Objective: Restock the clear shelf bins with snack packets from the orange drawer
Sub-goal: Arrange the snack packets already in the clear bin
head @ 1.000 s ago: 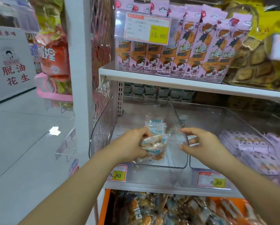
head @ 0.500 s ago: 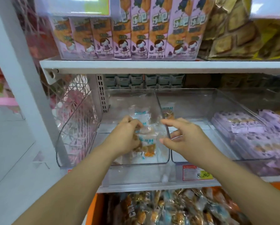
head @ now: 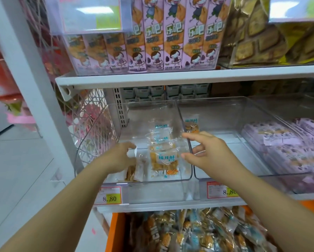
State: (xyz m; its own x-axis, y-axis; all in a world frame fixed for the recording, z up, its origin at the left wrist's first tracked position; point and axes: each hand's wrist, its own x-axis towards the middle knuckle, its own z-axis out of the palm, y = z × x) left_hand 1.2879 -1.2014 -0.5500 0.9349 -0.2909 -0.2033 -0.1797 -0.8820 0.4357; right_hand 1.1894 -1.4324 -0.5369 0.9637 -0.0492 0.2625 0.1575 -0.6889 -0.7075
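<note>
- Snack packets [head: 163, 159] are piled in a clear bin [head: 96, 139].
- Left hand [head: 119, 156], 9 o'clock of them: grip cannot be told.
- Right hand [head: 209, 151], 3 o'clock: held spread.

White shelf [head: 170, 80], white post [head: 34, 91], pale floor [head: 16, 170].

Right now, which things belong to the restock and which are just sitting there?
Job: left bin, packets in it, orange drawer, left hand, right hand.
Just there: pink boxes, purple packets, price tag, biscuit bags.
</note>
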